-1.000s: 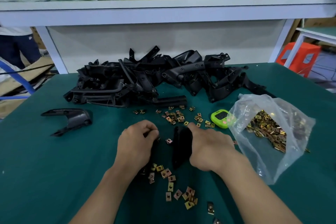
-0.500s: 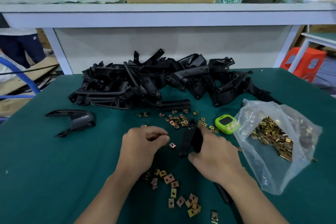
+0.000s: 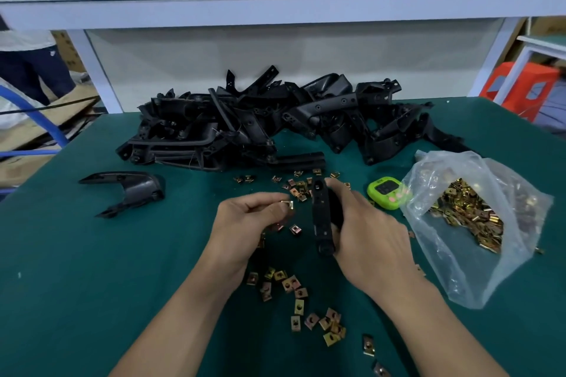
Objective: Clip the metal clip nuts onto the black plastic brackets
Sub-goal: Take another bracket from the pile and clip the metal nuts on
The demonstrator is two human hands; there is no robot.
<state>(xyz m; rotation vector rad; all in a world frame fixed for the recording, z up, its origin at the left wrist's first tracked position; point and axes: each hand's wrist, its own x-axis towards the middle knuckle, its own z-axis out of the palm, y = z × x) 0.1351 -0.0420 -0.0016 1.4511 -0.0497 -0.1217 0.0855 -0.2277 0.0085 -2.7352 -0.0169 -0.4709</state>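
My right hand (image 3: 367, 232) grips a long black plastic bracket (image 3: 322, 217), held upright over the green table. My left hand (image 3: 245, 229) pinches a small brass-coloured clip nut (image 3: 288, 204) between thumb and fingers, just left of the bracket and apart from it. Loose clip nuts (image 3: 294, 285) lie scattered under and in front of my hands, and more clip nuts (image 3: 298, 185) lie beyond them. A big heap of black brackets (image 3: 260, 125) fills the back of the table.
A clear plastic bag of clip nuts (image 3: 468, 217) lies open at the right. A green timer (image 3: 386, 191) sits beside it. One black bracket (image 3: 128, 190) lies alone at the left. A white shelf (image 3: 275, 3) spans the back. Someone stands at the far left.
My right hand has lifted the bracket off the table and stood it up. My left hand has picked up a clip nut and raised it beside the bracket.
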